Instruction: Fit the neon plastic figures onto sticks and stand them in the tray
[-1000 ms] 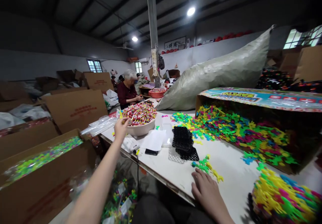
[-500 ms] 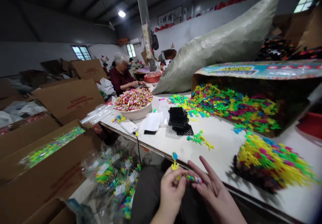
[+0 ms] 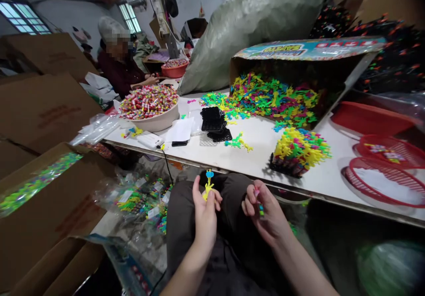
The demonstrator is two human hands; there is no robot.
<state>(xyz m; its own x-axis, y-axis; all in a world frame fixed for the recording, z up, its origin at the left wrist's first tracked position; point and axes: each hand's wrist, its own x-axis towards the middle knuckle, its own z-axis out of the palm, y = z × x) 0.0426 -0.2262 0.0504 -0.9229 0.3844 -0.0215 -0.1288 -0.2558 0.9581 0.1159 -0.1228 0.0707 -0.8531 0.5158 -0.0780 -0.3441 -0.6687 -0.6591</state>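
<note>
My left hand (image 3: 205,214) is closed on a small yellow plastic figure (image 3: 209,186) with a blue top, held upright between thumb and fingers above my lap. To its right, my right hand (image 3: 268,209) pinches a small multicoloured tube (image 3: 261,211) with a pink end, partly covered by the fingers. The hands are apart. Beyond them on the white table (image 3: 255,165) stands a dense bunch of yellow, green and pink figures (image 3: 299,149) in a black holder. A few loose green and yellow figures (image 3: 237,141) lie left of it.
A bowl of small striped tubes (image 3: 149,103), stacked black grid trays (image 3: 212,121) and an open carton (image 3: 348,76) spilling figures stand on the table. Red baskets (image 3: 357,172) are at right. Cartons (image 3: 66,194) and bagged figures are at lower left. A co-worker (image 3: 116,70) sits beyond.
My hands have separated. The tube that was between them is now in my right hand, whose spread fingers have closed. The view has turned right and downward.
</note>
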